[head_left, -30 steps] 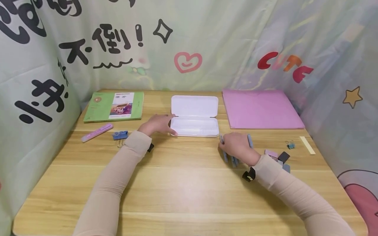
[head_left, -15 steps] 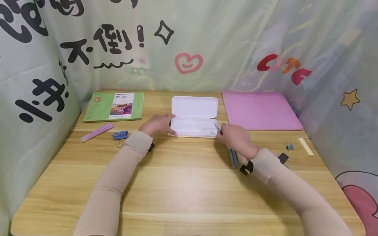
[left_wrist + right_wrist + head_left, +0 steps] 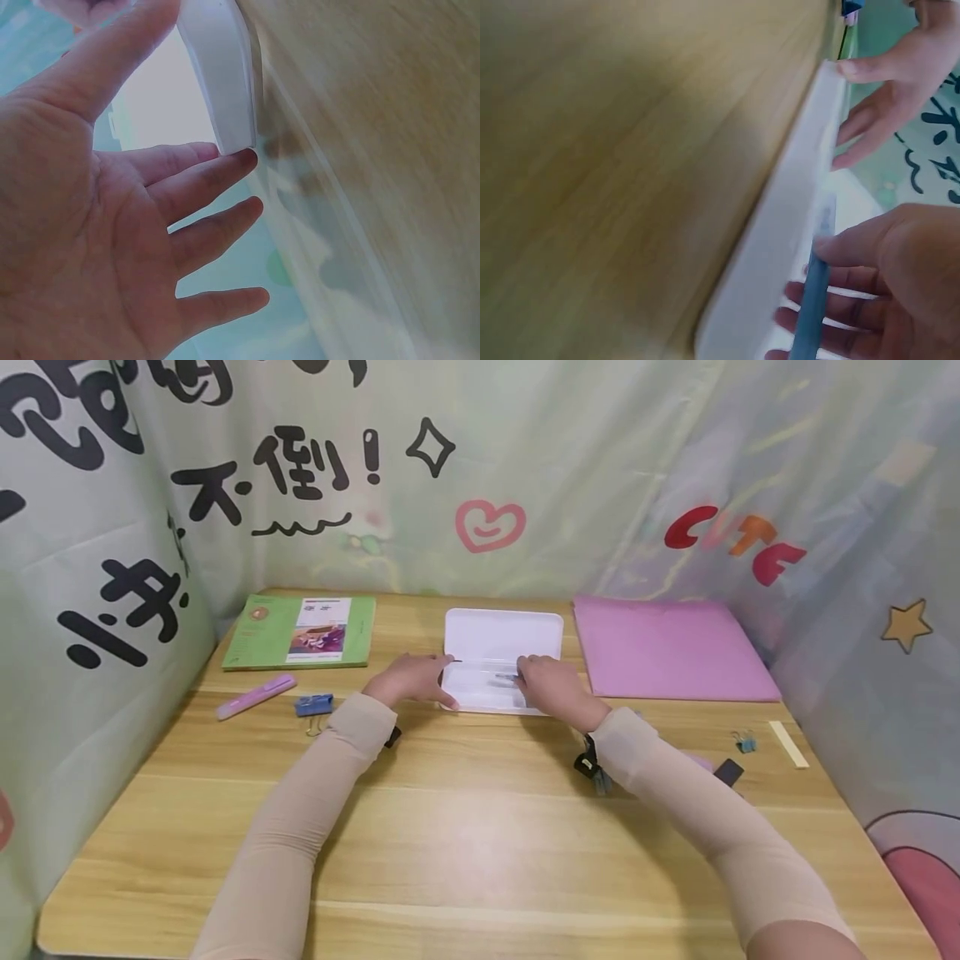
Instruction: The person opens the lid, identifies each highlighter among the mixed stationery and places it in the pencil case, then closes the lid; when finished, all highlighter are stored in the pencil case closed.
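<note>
A white pencil case (image 3: 472, 700) lies with its lid (image 3: 502, 633) up at the middle of the table. At its left end rests my left hand (image 3: 408, 680), thumb on the near corner and fingertips at the far side; the left wrist view shows the fingers straight and spread. My right hand (image 3: 557, 690) is over the case's right half. Between its thumb and fingers it pinches a slim blue-grey pen (image 3: 811, 307), whose tip points left inside the case. The right hand hides part of the case. More blue-grey sticks (image 3: 602, 782) show beneath the right wrist.
At the left are a green book (image 3: 258, 631), a purple stick-like item (image 3: 257, 697) and a blue binder clip (image 3: 313, 704). A pink folder (image 3: 675, 652) lies back right. Nearer are a small teal clip (image 3: 745, 742), a pale strip (image 3: 789, 745) and a dark block (image 3: 728, 772).
My right hand has taken the pen from the group at the right and moved it left into the pencil case. The left hand stays on the case's left end.
</note>
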`<state>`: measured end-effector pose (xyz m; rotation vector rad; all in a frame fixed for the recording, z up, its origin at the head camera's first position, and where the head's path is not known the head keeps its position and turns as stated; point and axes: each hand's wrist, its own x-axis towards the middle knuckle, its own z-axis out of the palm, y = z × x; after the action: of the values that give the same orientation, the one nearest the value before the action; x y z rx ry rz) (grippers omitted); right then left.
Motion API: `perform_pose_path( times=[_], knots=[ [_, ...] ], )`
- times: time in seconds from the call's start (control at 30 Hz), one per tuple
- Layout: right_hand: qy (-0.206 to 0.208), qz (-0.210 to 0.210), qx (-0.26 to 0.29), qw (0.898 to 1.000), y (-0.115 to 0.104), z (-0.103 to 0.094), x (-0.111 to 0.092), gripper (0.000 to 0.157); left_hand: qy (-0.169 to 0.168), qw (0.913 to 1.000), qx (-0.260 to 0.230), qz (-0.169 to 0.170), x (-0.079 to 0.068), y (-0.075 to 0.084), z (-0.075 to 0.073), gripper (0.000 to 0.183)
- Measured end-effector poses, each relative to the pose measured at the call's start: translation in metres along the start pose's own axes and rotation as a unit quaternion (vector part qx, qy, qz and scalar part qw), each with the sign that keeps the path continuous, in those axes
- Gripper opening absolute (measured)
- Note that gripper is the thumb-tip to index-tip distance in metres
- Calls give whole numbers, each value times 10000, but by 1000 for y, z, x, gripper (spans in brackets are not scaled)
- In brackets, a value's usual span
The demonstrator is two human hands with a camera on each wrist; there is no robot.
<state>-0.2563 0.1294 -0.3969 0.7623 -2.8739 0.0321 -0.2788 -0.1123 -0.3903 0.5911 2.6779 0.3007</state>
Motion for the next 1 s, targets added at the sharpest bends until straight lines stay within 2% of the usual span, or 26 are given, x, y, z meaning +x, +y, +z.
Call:
perform_pose_path(
  times=[0.13, 0.43, 0.7, 1.0],
  knots=[
    [-243, -192, 130, 9994, -4, 5, 7, 12, -30, 10000, -10, -55, 0, 2, 0, 98],
    [-290, -441, 397, 9978, -9, 12, 14, 12, -48, 9999, -58, -147, 1, 1, -1, 101],
    [-443, -532, 382, 9969, -9, 14, 13, 21, -70, 9998, -72, -184, 3, 1, 0, 100],
    [-610, -452, 511, 9958, -5, 8, 5, 30, -130, 9998, -78, -139, 2, 1, 0, 99]
  ],
)
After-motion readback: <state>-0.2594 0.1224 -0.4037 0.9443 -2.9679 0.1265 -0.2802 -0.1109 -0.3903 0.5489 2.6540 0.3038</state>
